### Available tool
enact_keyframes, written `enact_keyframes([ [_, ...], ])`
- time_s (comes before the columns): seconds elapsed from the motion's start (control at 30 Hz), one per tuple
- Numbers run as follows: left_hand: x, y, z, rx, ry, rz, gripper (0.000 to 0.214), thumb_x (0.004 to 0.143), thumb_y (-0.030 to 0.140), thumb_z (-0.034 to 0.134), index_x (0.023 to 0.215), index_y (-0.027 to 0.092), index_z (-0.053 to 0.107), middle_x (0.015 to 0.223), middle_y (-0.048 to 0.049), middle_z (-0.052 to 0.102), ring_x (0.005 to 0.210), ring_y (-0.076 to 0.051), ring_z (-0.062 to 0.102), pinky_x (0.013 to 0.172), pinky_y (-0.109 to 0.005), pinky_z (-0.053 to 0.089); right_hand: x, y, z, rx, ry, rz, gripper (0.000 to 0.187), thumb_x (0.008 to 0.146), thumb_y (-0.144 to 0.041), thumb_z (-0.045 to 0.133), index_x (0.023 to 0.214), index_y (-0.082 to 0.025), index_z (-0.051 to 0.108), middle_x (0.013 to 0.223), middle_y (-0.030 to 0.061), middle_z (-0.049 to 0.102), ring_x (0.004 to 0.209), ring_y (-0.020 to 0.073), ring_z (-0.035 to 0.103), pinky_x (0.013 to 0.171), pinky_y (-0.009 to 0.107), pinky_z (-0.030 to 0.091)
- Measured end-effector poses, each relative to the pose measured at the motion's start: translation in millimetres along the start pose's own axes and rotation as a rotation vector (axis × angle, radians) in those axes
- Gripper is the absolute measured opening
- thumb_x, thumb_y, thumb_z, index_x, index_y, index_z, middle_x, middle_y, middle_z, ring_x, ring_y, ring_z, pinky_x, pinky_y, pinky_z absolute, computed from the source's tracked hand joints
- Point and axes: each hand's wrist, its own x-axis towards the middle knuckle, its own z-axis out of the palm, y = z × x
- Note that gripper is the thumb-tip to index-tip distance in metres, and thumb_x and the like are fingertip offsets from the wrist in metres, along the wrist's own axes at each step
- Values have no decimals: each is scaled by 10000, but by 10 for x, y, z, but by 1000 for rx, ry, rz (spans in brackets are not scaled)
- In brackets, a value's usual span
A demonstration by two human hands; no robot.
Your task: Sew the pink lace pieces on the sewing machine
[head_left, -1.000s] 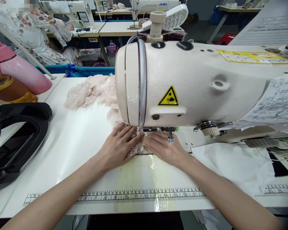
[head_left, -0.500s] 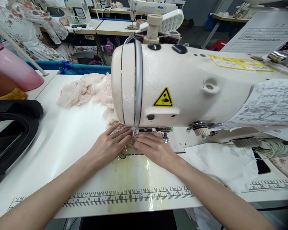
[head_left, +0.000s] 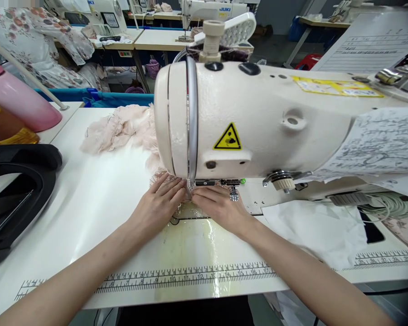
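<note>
A pale pink, sheer ruffled fabric [head_left: 120, 127] runs from the left of the machine bed to the needle area of the white sewing machine [head_left: 258, 122]. My left hand [head_left: 165, 199] lies on its near end, fingers stretched out and slightly apart, tips just left of the presser foot [head_left: 191, 184]. On the other side of the foot, my right hand [head_left: 221, 206] rests flat with its fingers stretched leftward. Both thumbs are mostly hidden. The little fabric between the hands is hard to make out, and the needle tip is hidden.
A black oval-framed object [head_left: 27, 181] stands at left, near a pink bottle [head_left: 23, 99]. White cloth [head_left: 319, 231] and coiled pale cord [head_left: 394, 203] lie at right. A printed ruler [head_left: 187, 278] runs along the table's front edge. A person in a floral garment [head_left: 44, 40] is behind.
My right hand's fingers have shifted slightly down and right, away from the foot. My left hand stays almost in place. The whole view has moved slightly.
</note>
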Motion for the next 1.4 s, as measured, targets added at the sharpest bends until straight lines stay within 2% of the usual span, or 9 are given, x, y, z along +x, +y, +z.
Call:
enact_keyframes([
  [0.17,9,61,5,-12,15,-22,283,978,180,486,1185,90,657,1232,-140,691,1126,-277,664,1048,-476,472,8,1,-51,-86,63,36,222,951,-88,498,906,-201,684,954,10,733,788,114,620,667,254,448],
  [0.3,15,87,20,4,14,-32,298,978,241,514,1216,131,656,1227,-127,696,1147,-296,651,1018,-488,490,5,-10,-97,-134,108,84,202,927,-91,544,888,-228,688,973,-18,746,837,126,646,724,281,436],
  [0.43,15,99,30,10,2,-38,319,979,271,519,1242,143,647,1236,-130,690,1160,-303,643,1018,-495,489,-25,-21,-80,-149,91,159,165,948,-169,555,963,-251,698,1016,3,743,847,143,655,762,297,466],
  [0.63,8,112,40,-9,-7,-68,340,988,299,501,1264,152,635,1219,-134,696,1180,-295,632,1084,-506,429,-93,-9,-43,-110,65,292,178,963,-243,534,1002,-287,701,911,16,726,748,179,641,558,290,499],
  [0.8,17,114,41,33,-12,-43,358,989,318,500,1275,145,628,1200,-141,703,1150,-306,648,1061,-517,440,-134,53,-13,-92,40,306,294,951,-243,546,1199,-346,667,1073,62,701,821,228,678,602,344,554],
  [0.97,48,120,14,79,-12,-24,360,990,334,501,1257,135,638,1196,-134,706,1124,-304,657,1015,-494,474,-116,90,58,-85,36,348,299,956,-282,554,1232,-347,648,1044,65,708,799,233,676,593,354,554],
  [1.07,58,121,-1,80,42,22,315,984,286,524,1228,132,647,1219,-109,700,1115,-263,659,1013,-445,481,-118,72,40,-84,46,355,293,969,-277,529,1227,-346,651,1022,59,712,802,224,672,593,345,550],
  [1.23,39,110,13,64,107,89,275,980,228,526,1160,75,667,1195,-103,715,1067,-225,679,1003,-388,500,-134,-23,-41,-113,51,290,250,981,-304,513,1150,-299,697,1042,63,719,889,224,669,732,366,541],
  [1.4,7,101,52,-4,35,-18,346,980,284,525,1214,55,637,1226,-149,692,1106,-261,668,1068,-438,457,-82,-109,-82,-92,5,289,330,1007,-396,452,1128,-240,716,917,60,718,758,184,654,913,426,477],
])
